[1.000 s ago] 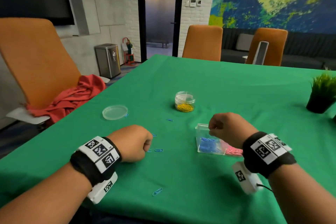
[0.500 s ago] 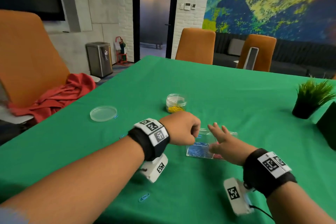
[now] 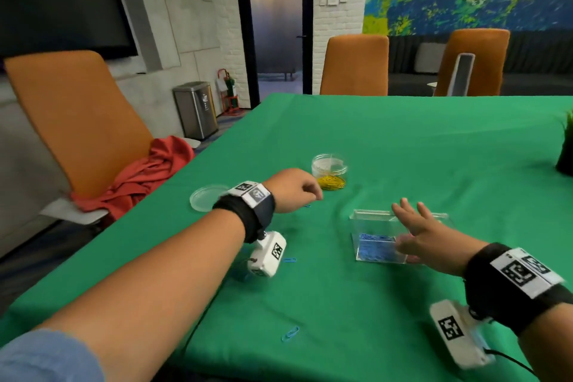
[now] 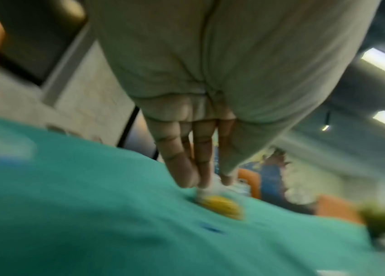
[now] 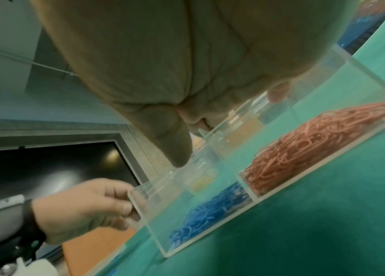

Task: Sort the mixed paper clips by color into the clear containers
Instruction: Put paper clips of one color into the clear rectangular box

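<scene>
Clear box (image 5: 342,61): blue clips (image 5: 212,209) + pink clips (image 5: 314,149); jar (image 3: 329,170): yellow clips (image 3: 331,182)

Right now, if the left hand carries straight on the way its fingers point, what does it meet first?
Most likely the round jar of yellow clips: the left hand points at it in the wrist view. Depth is blurred, so a blue clip on the cloth under the fingers could come first.

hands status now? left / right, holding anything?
Left hand: fingers curled, hovering by a blue clip; any grip on something cannot be told.
Right hand: open, fingers spread over the clear box, holding nothing.
</scene>
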The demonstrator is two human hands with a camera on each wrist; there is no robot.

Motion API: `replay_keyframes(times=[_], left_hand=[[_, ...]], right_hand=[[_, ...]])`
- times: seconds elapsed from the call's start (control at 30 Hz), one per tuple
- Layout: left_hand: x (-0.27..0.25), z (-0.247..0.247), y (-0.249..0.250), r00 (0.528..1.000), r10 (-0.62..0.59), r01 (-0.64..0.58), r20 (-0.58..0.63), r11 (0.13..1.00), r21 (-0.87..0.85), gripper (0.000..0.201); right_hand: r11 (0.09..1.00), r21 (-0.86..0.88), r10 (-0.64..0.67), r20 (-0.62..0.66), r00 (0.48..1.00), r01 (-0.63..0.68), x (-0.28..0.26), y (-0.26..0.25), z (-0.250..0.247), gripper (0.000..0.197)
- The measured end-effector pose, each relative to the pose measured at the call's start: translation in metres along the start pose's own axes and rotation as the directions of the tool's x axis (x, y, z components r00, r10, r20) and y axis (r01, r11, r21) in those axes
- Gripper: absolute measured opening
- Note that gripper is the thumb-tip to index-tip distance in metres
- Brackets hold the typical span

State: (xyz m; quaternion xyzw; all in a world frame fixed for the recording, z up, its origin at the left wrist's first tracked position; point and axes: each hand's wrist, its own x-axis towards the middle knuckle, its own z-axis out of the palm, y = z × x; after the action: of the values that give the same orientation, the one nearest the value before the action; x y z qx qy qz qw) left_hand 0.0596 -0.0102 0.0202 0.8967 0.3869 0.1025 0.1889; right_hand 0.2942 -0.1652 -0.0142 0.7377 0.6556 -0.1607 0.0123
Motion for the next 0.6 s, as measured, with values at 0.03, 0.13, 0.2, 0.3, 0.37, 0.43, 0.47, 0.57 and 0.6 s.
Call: replay_keyframes(times=[0.03,0.13,0.2,0.3,0.37,0.43,0.47,0.57,0.6], left_hand=[[0.001,-0.008,-0.022,0.992,-0.128,0.125,0.015,0.984,0.130,0.028],[-0.004,-0.024,-0.078,0.904,-0.425,0.358,0.048,0.813,0.460,0.035],[-0.009,-0.027,-0.101,0.873,-0.480,0.358,0.088,0.752,0.553,0.034],[-0.013,-0.023,-0.120,0.860,-0.498,0.325,0.114,0.707,0.628,0.037],[-0.015,-0.018,-0.122,0.862,-0.494,0.303,0.115,0.682,0.666,0.041],[-0.020,-0.015,-0.118,0.868,-0.480,0.272,0.129,0.676,0.685,0.040],[-0.023,-0.014,-0.115,0.876,-0.460,0.251,0.143,0.689,0.680,0.039],[-0.040,-0.012,-0.105,0.896,-0.393,0.194,0.206,0.765,0.615,0.035],[-0.047,-0.011,-0.101,0.902,-0.363,0.166,0.234,0.792,0.588,0.035]], right_hand=[[1.000,0.021,0.006,-0.006,1.000,-0.006,0.000,0.000,0.001,0.066],[0.998,0.063,0.014,-0.024,1.000,-0.013,-0.001,0.000,0.000,0.072],[0.996,0.085,0.009,-0.025,1.000,-0.007,-0.001,-0.001,0.000,0.072],[0.997,0.074,0.024,-0.001,1.000,-0.023,-0.002,0.000,0.001,0.062],[0.999,0.042,0.027,-0.005,1.000,-0.027,0.000,0.002,0.002,0.039],[0.999,0.044,0.018,-0.031,0.999,-0.017,0.002,0.003,0.003,0.046],[0.997,0.078,0.030,-0.027,0.999,-0.028,0.003,0.003,0.003,0.060],[0.991,0.111,0.071,-0.024,0.997,-0.068,0.003,-0.003,-0.002,0.076],[0.990,0.111,0.085,-0.022,0.996,-0.082,0.005,-0.007,-0.004,0.076]])
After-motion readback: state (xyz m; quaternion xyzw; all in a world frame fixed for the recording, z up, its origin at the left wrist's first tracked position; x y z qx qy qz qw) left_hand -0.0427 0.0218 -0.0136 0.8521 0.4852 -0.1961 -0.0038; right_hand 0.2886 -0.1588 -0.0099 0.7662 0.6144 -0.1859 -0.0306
